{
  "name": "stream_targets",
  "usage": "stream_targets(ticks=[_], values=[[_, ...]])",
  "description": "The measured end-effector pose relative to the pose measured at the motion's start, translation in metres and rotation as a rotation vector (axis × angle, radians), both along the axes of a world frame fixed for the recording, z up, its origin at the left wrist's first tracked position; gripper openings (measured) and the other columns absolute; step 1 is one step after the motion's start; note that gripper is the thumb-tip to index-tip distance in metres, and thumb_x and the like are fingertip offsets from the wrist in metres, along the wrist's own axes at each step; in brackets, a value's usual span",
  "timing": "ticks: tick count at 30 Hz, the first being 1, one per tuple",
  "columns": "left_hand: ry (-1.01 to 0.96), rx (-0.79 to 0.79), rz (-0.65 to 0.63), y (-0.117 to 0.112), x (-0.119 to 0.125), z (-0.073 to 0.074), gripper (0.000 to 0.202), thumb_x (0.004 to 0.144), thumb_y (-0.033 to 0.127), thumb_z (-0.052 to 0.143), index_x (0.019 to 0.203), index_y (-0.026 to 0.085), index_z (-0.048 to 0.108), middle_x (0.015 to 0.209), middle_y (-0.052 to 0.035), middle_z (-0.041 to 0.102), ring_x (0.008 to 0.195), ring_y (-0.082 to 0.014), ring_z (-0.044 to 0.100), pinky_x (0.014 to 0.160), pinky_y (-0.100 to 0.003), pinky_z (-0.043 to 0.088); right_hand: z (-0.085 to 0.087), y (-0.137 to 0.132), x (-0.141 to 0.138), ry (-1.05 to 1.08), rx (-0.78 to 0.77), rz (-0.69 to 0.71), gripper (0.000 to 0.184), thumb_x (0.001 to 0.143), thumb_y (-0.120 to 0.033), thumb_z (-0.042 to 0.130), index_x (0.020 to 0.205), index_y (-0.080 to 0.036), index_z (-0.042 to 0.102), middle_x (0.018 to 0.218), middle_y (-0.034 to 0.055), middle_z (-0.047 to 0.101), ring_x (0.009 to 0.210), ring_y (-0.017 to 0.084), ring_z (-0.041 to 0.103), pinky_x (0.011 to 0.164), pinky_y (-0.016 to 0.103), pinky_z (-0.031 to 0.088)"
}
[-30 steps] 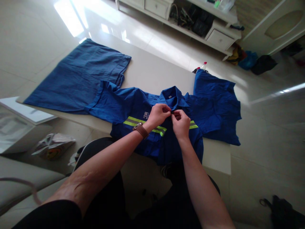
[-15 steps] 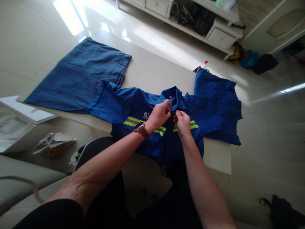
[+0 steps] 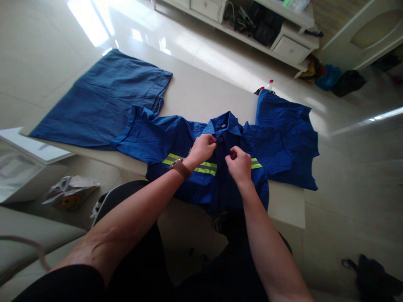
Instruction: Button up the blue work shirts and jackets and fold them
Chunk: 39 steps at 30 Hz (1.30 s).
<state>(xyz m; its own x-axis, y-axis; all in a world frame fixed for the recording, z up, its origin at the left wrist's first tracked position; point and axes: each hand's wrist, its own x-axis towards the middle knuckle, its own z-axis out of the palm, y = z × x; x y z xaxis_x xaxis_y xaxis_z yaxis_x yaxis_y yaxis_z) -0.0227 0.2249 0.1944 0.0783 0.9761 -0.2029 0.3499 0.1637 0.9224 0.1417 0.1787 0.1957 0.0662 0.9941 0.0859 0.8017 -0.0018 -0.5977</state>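
A blue work jacket [image 3: 179,136] with yellow-and-grey reflective stripes lies face up, its collar [image 3: 233,123] pointing away from me. Just below the collar a round dark button shows on the front placket. My left hand [image 3: 203,150], with a brown-strapped watch at the wrist, rests by the placket left of that button. Its fingers are curled together, and whether they pinch cloth is hidden. Over the right chest, lower down, is my right hand [image 3: 239,165]. Its fingers are bent, with a gap between thumb and forefinger and nothing visible in it.
Folded blue cloth [image 3: 103,100] lies at the left of the white table [image 3: 208,90], partly under a sleeve. More blue cloth [image 3: 289,138] hangs over the right end, near red-capped bottles [image 3: 270,85]. A white cabinet [image 3: 289,49] stands beyond; a bag [image 3: 71,191] sits lower left.
My hands have come away from the collar front and moved apart, the left one leftward, the right one slightly down. The collar lies flatter, and the button below it is now uncovered.
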Motion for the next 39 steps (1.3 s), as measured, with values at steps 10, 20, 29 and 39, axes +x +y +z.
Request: stream_targets(ticks=[10,20,29,39], values=[[0.429,0.173,-0.018,0.012,-0.035,0.009,0.027,0.089,0.019,0.052,0.106,0.017,0.073,0.106,-0.0130,0.074,0.103,-0.0253,0.067,0.096,-0.036,0.052,0.000,-0.001,-0.002,0.135,0.047,0.340,0.020,0.095,-0.029,0.055,0.095,-0.020,0.072,0.095,0.0049,0.064,0.083,0.018,0.062,0.080,0.030,0.050],[0.910,0.070,-0.173,0.014,-0.123,0.005,0.048,0.097,0.034,0.047,0.141,0.018,0.055,0.143,-0.0185,0.059,0.119,-0.0330,0.066,0.105,-0.046,0.049,-0.020,0.012,0.066,-0.176,0.143,0.062,0.039,0.086,-0.022,0.056,0.122,-0.017,0.067,0.129,0.0158,0.064,0.126,0.031,0.055,0.113,0.048,0.043],[0.914,-0.076,-0.286,0.021,-0.134,-0.005,0.034,0.091,0.025,0.053,0.120,0.015,0.067,0.124,-0.0192,0.072,0.114,-0.0325,0.070,0.094,-0.038,0.055,0.005,0.165,0.059,-0.522,-0.275,0.016,0.085,0.073,-0.034,0.079,0.152,-0.027,0.049,0.140,0.0144,0.063,0.144,0.037,0.040,0.113,0.060,0.032],[0.845,0.141,-0.045,-0.013,-0.156,0.041,0.032,0.093,0.036,0.051,0.107,0.020,0.075,0.120,-0.0173,0.069,0.111,-0.0334,0.067,0.090,-0.042,0.053,0.164,0.090,0.132,-0.579,-0.228,0.131,0.014,0.073,-0.024,0.074,0.084,-0.019,0.079,0.088,0.0066,0.073,0.087,0.022,0.066,0.080,0.030,0.048]])
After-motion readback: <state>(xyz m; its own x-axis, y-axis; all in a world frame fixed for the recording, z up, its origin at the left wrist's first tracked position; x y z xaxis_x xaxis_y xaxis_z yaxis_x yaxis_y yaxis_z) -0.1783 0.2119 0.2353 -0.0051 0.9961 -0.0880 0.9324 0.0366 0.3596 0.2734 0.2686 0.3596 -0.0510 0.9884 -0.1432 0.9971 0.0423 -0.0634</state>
